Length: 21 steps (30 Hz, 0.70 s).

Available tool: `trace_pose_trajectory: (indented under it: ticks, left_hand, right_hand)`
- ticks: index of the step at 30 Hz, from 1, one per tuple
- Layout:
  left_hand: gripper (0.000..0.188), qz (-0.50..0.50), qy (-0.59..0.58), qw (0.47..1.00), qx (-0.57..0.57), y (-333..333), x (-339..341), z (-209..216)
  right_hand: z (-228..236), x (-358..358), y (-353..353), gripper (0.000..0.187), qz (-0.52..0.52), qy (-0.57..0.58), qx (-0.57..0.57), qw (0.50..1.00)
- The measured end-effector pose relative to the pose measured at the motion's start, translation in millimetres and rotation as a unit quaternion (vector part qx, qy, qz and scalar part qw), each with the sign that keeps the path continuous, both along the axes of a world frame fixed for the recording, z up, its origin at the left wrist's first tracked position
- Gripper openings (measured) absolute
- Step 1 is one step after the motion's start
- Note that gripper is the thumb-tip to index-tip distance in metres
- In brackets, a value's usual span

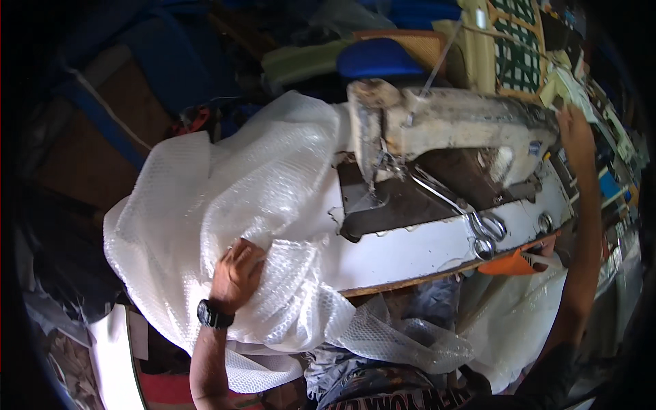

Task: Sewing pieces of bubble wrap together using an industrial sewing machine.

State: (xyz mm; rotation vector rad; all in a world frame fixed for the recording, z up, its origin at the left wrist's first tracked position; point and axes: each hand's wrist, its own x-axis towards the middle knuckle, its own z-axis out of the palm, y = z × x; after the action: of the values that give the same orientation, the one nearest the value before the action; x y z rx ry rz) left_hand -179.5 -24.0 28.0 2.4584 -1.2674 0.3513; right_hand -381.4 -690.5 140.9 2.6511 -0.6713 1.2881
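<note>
A large sheet of clear bubble wrap lies heaped over the left part of the sewing table and hangs down its front. My left hand, with a black watch on the wrist, is closed on a fold of it. Right of the wrap stands a worn, whitish sewing machine; a bit of the wrap reaches its needle end. My right hand is at the machine's far right end, fingers bent around its edge and partly hidden. Metal scissors lie on the machine bed, blades toward the needle, handles toward me.
The white tabletop has a chipped cut-out and a brown front edge. An orange piece sits under that edge, beside more hanging plastic. Behind the machine are a blue rounded pad and a frame with green webbing. Cluttered material flanks both sides.
</note>
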Motion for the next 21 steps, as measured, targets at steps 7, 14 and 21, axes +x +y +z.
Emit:
trace_pose_trajectory:
  ticks: [7,14,21]
  left_hand:
    - [0.013,0.077,0.046,0.988,-0.128,6,-21,-5]
    - [0.013,0.08,0.07,0.961,-0.255,13,-14,-12]
    - [0.007,0.015,0.215,0.878,-0.427,30,-3,-32]
  right_hand:
    - [-109,-55,221,0.039,0.144,0.312,0.127,0.931]
    - [-113,-40,184,0.034,0.138,0.332,0.158,0.92]
    - [-100,-43,167,0.012,0.207,0.326,0.54,0.748]
